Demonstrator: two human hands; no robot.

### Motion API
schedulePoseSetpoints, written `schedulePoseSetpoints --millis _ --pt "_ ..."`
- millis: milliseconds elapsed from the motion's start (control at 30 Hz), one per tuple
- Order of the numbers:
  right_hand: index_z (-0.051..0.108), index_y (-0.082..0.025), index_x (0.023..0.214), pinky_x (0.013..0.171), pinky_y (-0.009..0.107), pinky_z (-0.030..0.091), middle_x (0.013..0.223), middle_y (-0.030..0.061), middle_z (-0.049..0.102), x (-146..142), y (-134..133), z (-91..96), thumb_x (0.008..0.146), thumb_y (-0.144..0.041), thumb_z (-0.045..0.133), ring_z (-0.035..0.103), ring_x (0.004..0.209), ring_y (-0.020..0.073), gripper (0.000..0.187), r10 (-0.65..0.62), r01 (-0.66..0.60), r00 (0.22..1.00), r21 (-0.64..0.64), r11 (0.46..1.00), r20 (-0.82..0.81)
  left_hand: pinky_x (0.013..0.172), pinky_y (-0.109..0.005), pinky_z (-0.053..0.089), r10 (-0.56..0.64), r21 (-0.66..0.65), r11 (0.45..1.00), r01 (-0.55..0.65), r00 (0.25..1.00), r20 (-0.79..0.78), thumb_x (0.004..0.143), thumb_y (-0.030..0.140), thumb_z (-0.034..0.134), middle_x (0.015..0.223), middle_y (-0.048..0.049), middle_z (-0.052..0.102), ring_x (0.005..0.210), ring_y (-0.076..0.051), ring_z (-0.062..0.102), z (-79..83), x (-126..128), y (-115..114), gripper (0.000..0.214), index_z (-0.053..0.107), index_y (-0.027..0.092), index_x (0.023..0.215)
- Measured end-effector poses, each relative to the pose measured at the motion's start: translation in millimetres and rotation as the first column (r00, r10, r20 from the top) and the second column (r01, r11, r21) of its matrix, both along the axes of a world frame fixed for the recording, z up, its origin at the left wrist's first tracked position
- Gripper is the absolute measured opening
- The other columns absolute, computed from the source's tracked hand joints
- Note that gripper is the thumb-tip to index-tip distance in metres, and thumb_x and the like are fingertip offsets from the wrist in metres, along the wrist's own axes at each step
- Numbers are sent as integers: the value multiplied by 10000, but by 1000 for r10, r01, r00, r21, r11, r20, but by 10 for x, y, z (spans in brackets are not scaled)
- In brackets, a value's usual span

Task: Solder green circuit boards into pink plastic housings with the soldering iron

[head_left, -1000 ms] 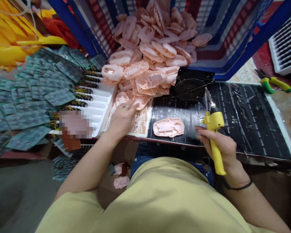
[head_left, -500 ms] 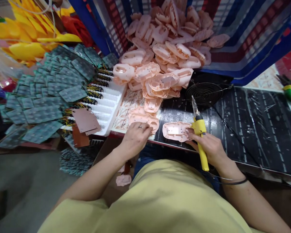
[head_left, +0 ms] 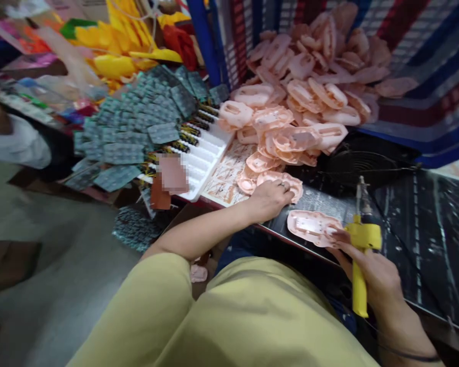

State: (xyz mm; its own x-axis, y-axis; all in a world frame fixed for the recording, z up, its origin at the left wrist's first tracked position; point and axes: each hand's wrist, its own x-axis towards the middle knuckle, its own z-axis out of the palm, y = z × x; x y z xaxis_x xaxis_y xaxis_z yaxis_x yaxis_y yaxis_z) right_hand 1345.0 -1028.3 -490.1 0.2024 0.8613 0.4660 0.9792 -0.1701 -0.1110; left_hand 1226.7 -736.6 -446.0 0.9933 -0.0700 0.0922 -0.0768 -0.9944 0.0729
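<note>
My right hand (head_left: 371, 265) is closed round a yellow soldering iron (head_left: 361, 250) held tip up, and its fingertips touch a pink plastic shell (head_left: 309, 227) lying on the black mat (head_left: 424, 214). My left hand (head_left: 268, 200) grips another pink shell (head_left: 286, 183) at the near edge of a large heap of pink shells (head_left: 309, 86).
A black fan (head_left: 363, 158) stands behind the mat. A white slotted tray (head_left: 206, 158) and a spread of green circuit boards (head_left: 137, 127) lie to the left. Yellow and red plastic parts (head_left: 130, 46) are piled at the back left. Another person's white sleeve (head_left: 15, 145) shows at far left.
The view has swung to the left. My left hand pulled a pink shell out of the heap toward the table edge. My right hand with the iron came to the shell on the mat.
</note>
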Motion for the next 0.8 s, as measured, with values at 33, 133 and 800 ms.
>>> schedulePoseSetpoints --millis 33,133,800 --pt "671 -229 1160 645 201 539 963 5 748 29 -15 -27 853 -210 746 700 701 111 317 -13 13 1000 6 1000 12 773 -378 475 20 14 1000 -20 1000 -2 1003 200 443 972 -142 668 950 -261 630 -25 51 74 266 690 108 1044" --pt "673 -249 1176 516 203 474 837 -29 732 65 27 -46 864 -199 730 629 546 85 322 -2 -1 999 77 997 37 820 -372 473 26 25 999 -28 999 46 994 159 444 993 -159 663 1001 -261 624 -15 119 113 258 686 89 1051" --pt "676 -195 1126 390 242 386 701 -15 693 -38 334 255 842 -263 764 513 422 88 305 -58 7 980 255 967 190 853 -535 483 903 252 410 -876 429 20 866 499 581 869 -98 714 966 -358 668 1071 -1442 1355 407 706 209 1123"
